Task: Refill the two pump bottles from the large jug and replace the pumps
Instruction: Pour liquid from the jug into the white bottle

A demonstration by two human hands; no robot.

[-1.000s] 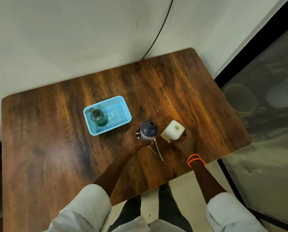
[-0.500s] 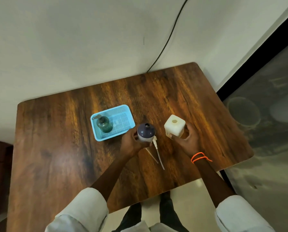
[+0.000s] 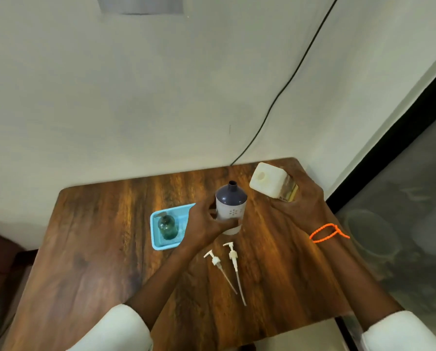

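My left hand (image 3: 206, 224) grips a white bottle with a dark blue shoulder (image 3: 230, 202); its neck is uncapped and it stands upright on the wooden table (image 3: 97, 249). My right hand (image 3: 300, 201) holds the cream square jug (image 3: 267, 179) lifted off the table and tilted, its open mouth turned toward the bottle. Two white pumps with long tubes (image 3: 233, 267) lie on the table in front of the bottle. A green glass pump bottle (image 3: 167, 226), pump in place, stands in a light blue basket (image 3: 158, 243) to the left.
The table stands against a pale wall, with a black cable (image 3: 287, 82) running down to its back edge. To the right the table ends beside a dark-framed glass panel (image 3: 401, 224). An orange band (image 3: 325, 233) circles my right wrist.
My right hand has lifted the jug off the table and tilted it toward the bottle. The camera has tipped upward, so more wall shows. My left hand keeps its hold on the bottle.
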